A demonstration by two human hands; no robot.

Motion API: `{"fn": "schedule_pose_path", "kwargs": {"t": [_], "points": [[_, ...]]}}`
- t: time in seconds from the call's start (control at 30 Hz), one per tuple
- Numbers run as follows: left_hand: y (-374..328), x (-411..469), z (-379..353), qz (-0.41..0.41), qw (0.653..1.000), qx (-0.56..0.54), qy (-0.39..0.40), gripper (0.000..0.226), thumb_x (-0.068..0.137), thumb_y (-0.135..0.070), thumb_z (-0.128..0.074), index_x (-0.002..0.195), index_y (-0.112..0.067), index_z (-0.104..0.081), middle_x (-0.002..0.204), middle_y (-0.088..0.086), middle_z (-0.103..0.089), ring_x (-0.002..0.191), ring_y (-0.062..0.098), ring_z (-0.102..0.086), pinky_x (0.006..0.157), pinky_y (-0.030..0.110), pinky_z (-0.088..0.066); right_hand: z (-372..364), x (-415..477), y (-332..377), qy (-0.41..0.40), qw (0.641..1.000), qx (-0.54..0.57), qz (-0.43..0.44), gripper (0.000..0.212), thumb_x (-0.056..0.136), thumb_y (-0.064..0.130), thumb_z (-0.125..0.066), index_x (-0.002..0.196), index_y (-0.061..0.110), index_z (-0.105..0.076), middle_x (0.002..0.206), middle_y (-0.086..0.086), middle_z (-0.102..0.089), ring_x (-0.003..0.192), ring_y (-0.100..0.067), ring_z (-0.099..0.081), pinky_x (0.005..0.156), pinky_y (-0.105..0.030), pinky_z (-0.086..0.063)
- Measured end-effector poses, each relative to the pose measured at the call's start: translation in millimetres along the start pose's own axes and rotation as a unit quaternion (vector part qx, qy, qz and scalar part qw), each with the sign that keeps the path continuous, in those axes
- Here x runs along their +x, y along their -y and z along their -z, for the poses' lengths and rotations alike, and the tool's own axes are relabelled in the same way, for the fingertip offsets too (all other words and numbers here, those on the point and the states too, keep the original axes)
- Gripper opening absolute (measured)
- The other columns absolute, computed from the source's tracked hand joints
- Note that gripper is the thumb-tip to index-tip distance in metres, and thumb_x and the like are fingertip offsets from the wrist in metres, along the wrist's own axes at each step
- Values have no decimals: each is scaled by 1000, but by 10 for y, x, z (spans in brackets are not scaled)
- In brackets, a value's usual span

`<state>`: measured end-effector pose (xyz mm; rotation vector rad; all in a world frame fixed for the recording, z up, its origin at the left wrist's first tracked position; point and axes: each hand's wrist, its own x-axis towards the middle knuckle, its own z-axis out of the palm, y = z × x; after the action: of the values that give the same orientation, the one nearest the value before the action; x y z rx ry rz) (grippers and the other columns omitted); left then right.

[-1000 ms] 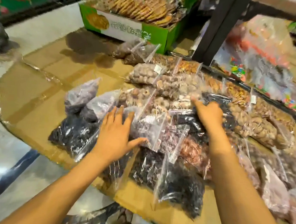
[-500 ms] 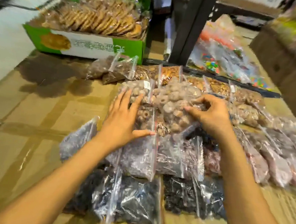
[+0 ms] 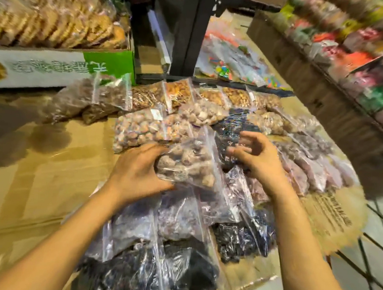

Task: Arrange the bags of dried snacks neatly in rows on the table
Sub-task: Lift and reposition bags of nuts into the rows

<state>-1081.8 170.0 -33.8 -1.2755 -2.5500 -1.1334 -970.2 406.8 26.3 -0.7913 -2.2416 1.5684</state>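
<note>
— What does the left hand (image 3: pixel 136 175) have?
— It grips a clear bag of pale brown lumps (image 3: pixel 188 165) by its left edge, fingers curled onto it. The bag lies on other snack bags on the cardboard-covered counter (image 3: pixel 36 179).
— And the right hand (image 3: pixel 256 159)?
— Half open, fingers spread and blurred, holding nothing, just above a dark bag (image 3: pixel 228 134) right of that one.
</note>
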Motion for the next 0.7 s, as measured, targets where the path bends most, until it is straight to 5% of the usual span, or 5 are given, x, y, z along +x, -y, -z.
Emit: {"fn": "schedule_pose_path", "kwargs": {"t": [0.1, 0.3, 0.47, 0.6, 0.7], "points": [[165, 96, -75, 125, 989, -75, -3, 71, 50, -68, -80, 105, -28, -62, 102, -9, -62, 96, 12, -59, 91, 33, -49, 98, 365, -276, -63, 996, -42, -55, 44, 73, 28, -81, 107, 12, -59, 104, -10, -65, 95, -24, -64, 75, -28, -53], [292, 252, -13, 194, 976, -104, -5, 71, 48, -69, -80, 103, -29, -60, 98, -4, -67, 95, 18, -64, 87, 45, -53, -200, 1461, -451, -121, 975, -152, -112, 53, 73, 63, -63, 67, 12, -52, 89, -16, -60, 107, -36, -57, 84, -44, -45], [303, 300, -62, 217, 972, -66, -61, 71, 46, -75, -75, 101, -32, -60, 98, -11, -63, 96, 20, -61, 85, 41, -53, -614, 1885, -520, -217, 942, -219, -134, 56, 85, 56, -56, 99, 4, -69, 132, -18, -51, 137, -37, -23, 108, -55, -20], [357, 231, -15, 236, 964, -90, -84, 76, 48, -68, -79, 108, -25, -63, 105, -5, -67, 99, 13, -62, 88, 41, -52, -716, 1913, -606, -264, 945, -166, -102, 24, 89, 36, -57, 82, 15, -67, 101, -8, -65, 130, -26, -34, 107, -49, -16], [439, 143, 121, 248, 957, -117, -98, 69, 49, -58, -85, 106, -27, -64, 100, -7, -69, 95, 9, -64, 85, 36, -53, -660, 1910, -563, -247, 951, -131, -133, 27, 92, 23, -48, 90, 10, -72, 82, -6, -58, 129, -24, -33, 104, -41, -17]]}}
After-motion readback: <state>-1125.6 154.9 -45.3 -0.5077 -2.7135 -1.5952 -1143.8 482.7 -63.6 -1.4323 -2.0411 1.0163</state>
